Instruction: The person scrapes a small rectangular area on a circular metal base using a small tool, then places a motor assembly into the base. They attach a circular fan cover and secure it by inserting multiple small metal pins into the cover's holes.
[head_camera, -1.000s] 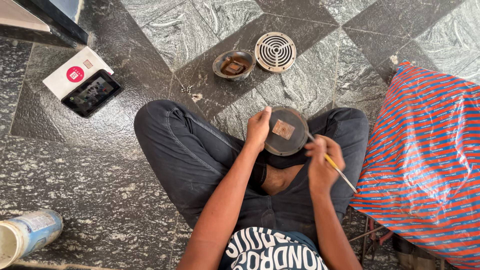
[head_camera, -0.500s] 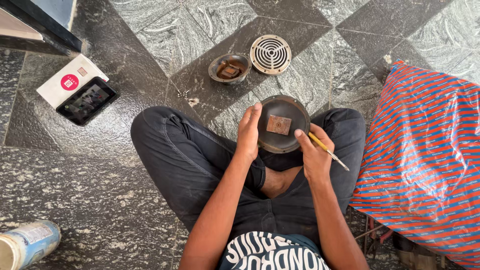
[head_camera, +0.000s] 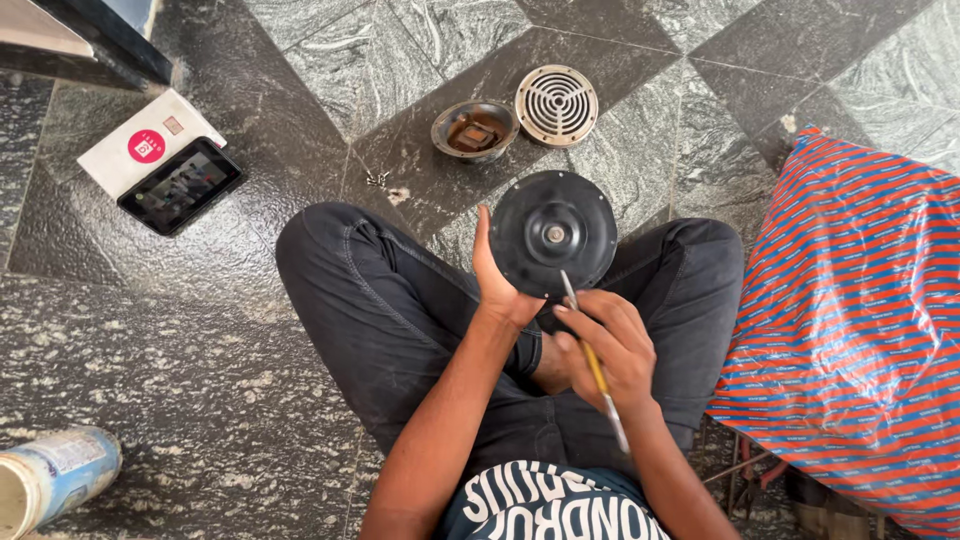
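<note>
Upright above crossed legs, a black round disc is gripped by the left hand; a thin tool is clenched in the right hand, over a dark marble floor.

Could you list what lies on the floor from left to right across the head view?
Can → white box → phone → brown round housing → round grille → red and blue striped sack.

Single view, head-worn camera. Looks almost straight down from above the seated person onto crossed legs and the dark stone floor. Both hands sit close, near frame centre; the person's chest lies at the bottom edge. Floor ahead fills the upper frame. No second view to overlap.
</note>
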